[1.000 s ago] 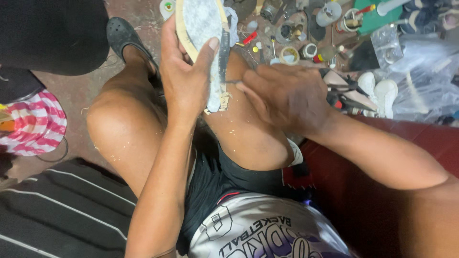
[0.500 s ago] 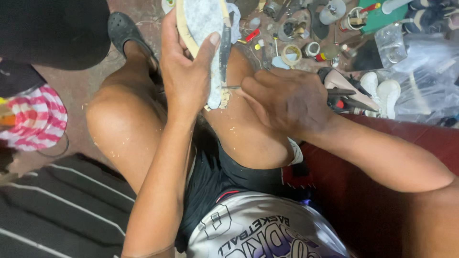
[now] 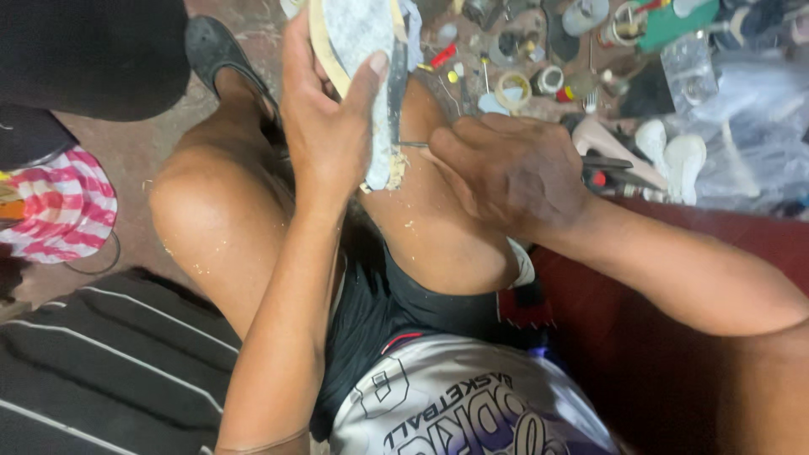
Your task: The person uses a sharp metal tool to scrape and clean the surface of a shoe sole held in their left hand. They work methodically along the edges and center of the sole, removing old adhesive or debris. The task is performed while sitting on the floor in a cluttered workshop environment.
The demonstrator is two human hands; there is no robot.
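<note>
Little has moved: both hands sit where they were, view just closer. Left hand [image 3: 324,126] grips shoe sole [image 3: 362,50] upright over the knees, fingers wrapped behind, thumb pressed on its pale face. Right hand [image 3: 514,168] fingers pinch thin metal tool [image 3: 413,144], tip at sole's edge. Beyond: tape roll [image 3: 512,89] and white shoes [image 3: 670,152] on cluttered floor [image 3: 135,152].
</note>
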